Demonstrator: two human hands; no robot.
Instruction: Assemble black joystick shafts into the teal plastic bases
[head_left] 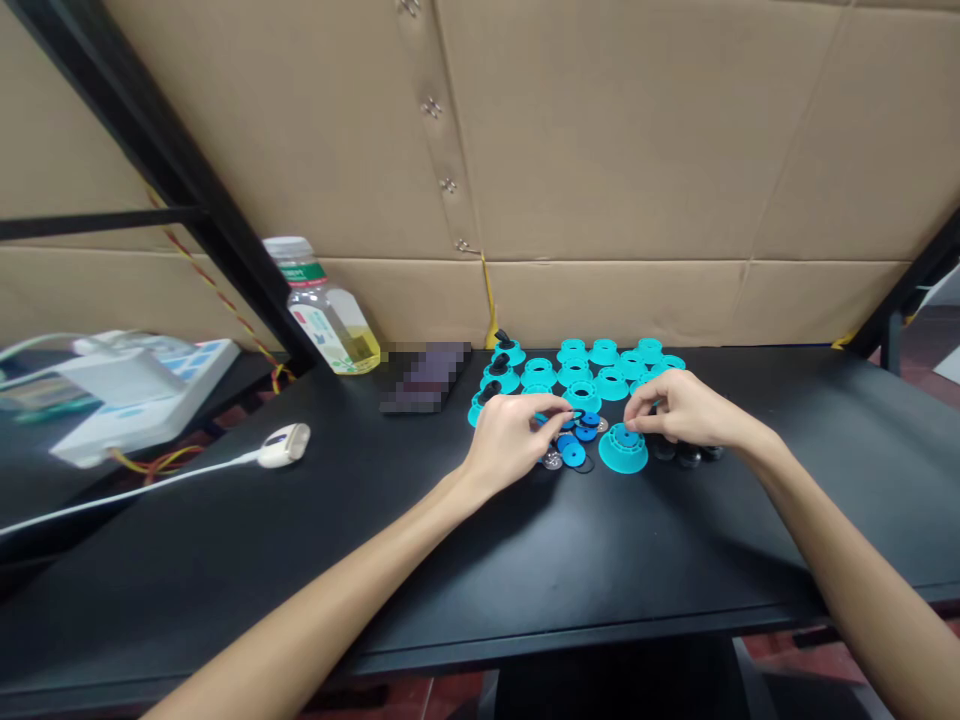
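Note:
Several turquoise cup-shaped plastic parts (592, 370) stand in rows at the back of the black table (450, 540). One more turquoise part (623, 449) sits in front of them, and my right hand (679, 408) holds it at the top with pinched fingers. My left hand (517, 432) is closed in a pinch over a small pile of blue discs (574, 451) and grey washers. What its fingertips grip is too small to make out. Small black parts (686, 455) lie under my right wrist.
A clear bottle (322, 310) with yellow liquid stands at the back left beside a dark blurred object (424, 377). A white handheld scanner (283, 445) with its cable lies to the left. A white device (135, 390) sits on a side surface. Cardboard walls the back.

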